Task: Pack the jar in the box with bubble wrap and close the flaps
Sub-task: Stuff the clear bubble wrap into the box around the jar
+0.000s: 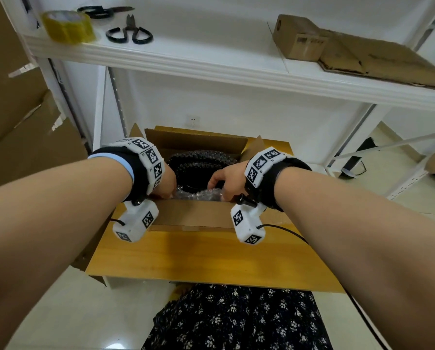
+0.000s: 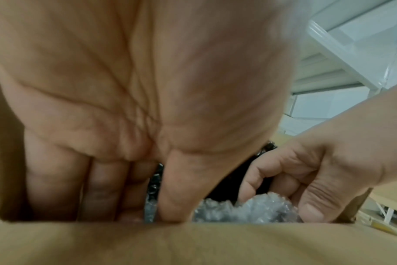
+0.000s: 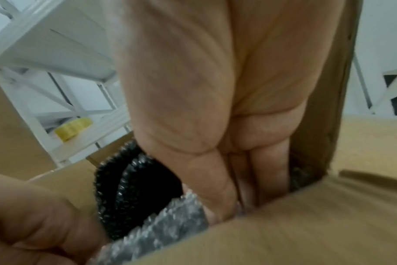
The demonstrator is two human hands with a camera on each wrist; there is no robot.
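While both hands reach down into the open box point(image 1: 198, 213), the left hand point(image 1: 164, 184) has its fingers point(image 2: 102, 188) pointing straight down along the inside of the near wall, thumb pressed against clear bubble wrap point(image 1: 200, 194); whether it actually pinches the wrap I cannot tell. The right hand point(image 1: 224, 180) is curled, fingers and thumb closed around the other end of the same crumpled roll of bubble wrap. That roll lies across the box, its long axis running from one hand to the other, just inside the near wall.

Behind the roll, deeper in the box, sits a dark round bundle point(image 1: 201, 160) covered in bubbled wrap; the jar itself cannot be made out, so its direction stays unknown. The fingertips of both hands are hidden below the near wall, and both wrist views are blurred.

All the box flaps stand open, the far one upright. The box rests on a wooden desk point(image 1: 211, 258). Above the box, a white shelf point(image 1: 211, 61) carries a roll of yellow tape point(image 1: 68, 26), two pairs of scissors point(image 1: 129, 32) and flattened cardboard point(image 1: 363, 56), cut off at the right edge.
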